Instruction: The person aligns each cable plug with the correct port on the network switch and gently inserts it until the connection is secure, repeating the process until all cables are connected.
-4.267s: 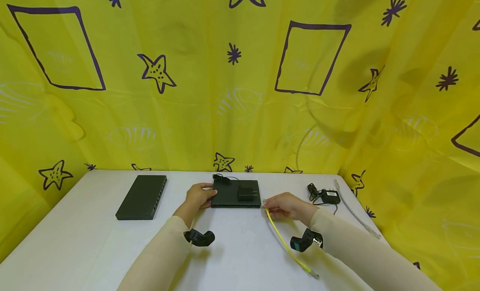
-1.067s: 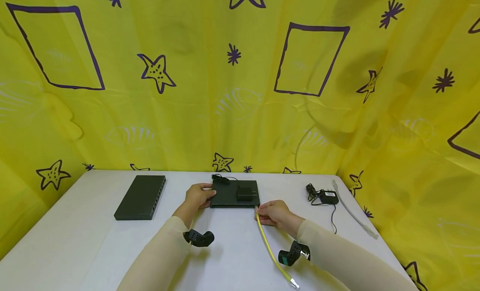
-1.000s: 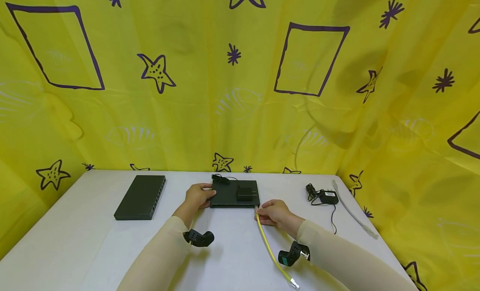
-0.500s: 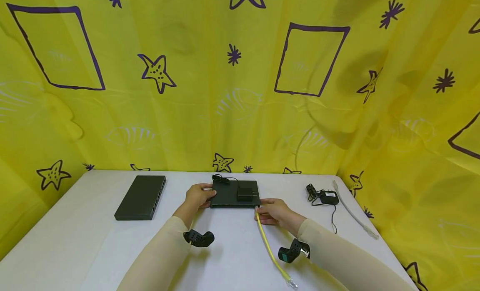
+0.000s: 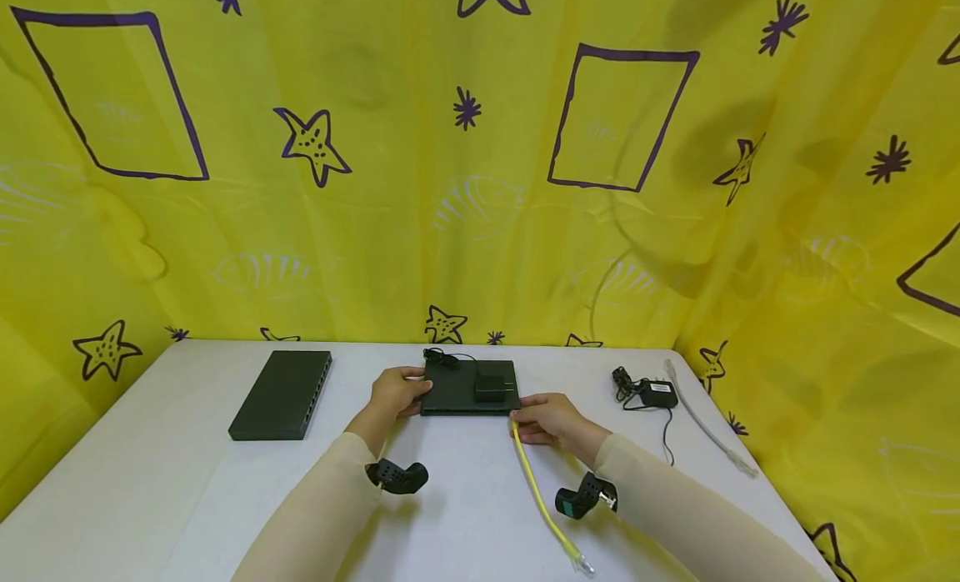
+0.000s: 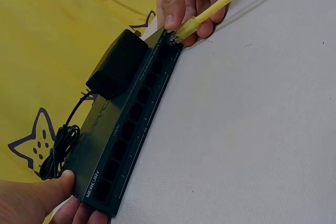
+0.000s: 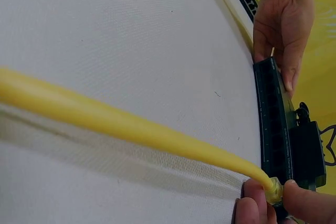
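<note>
Your right hand (image 5: 551,418) pinches the plug of the yellow cable (image 5: 537,492) between thumb and fingertips, right at the switch's (image 5: 465,388) port row, at the end port near its 3 o'clock corner. Your left hand (image 5: 396,392) grips the switch's 9 o'clock end, thumb on top, bracing it on the table (image 5: 150,482). From the left wrist view the plug seems to sit at the port mouth, though I cannot tell if it has clicked home.

Keep the plug square to the port and push straight toward 12 o'clock. Press back with the left hand so the switch does not slide. Let the cable trail loose toward 6 o'clock so it does not twist the plug. Mind the adapter (image 5: 490,387) lying on top of the switch.
</note>
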Action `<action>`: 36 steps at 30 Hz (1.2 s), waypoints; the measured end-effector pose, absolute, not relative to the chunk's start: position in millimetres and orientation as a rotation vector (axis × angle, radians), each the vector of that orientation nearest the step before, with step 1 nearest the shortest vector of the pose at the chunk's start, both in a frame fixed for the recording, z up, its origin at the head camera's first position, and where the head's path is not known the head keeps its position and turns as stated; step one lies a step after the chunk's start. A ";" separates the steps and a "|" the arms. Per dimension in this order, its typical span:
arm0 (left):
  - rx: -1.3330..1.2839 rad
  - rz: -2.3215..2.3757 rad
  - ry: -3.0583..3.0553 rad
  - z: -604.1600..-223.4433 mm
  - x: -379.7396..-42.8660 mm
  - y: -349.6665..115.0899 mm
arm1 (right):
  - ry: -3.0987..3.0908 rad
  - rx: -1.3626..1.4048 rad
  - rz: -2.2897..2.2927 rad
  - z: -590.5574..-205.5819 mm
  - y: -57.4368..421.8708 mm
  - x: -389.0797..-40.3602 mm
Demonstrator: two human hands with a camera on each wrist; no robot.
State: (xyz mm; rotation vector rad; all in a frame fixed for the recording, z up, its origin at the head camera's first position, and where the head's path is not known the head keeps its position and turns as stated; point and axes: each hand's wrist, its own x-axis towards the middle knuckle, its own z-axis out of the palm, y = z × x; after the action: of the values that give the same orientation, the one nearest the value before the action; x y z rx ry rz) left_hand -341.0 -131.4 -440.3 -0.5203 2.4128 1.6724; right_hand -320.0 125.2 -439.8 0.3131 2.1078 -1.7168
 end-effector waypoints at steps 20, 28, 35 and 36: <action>-0.450 1.606 2.506 -440.0 -342.9 -132.9 | 2.343 0.184 -1.714 -448.1 117.2 -316.2; -0.451 1.626 2.479 -439.9 -341.9 -132.2 | 2.267 0.157 -1.749 -447.8 123.5 -314.6; -0.461 1.620 2.473 -440.2 -342.5 -131.4 | 2.213 0.057 -1.703 -443.0 129.2 -312.9; -0.458 1.624 2.471 -440.4 -342.7 -131.1 | 2.203 0.053 -1.716 -443.7 129.6 -313.1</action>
State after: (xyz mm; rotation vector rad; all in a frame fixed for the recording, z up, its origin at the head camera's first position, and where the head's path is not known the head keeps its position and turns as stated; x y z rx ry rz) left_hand -342.7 -131.1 -440.4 -0.4585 2.4709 1.6237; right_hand -313.1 129.6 -443.7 0.0528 2.2025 -1.7162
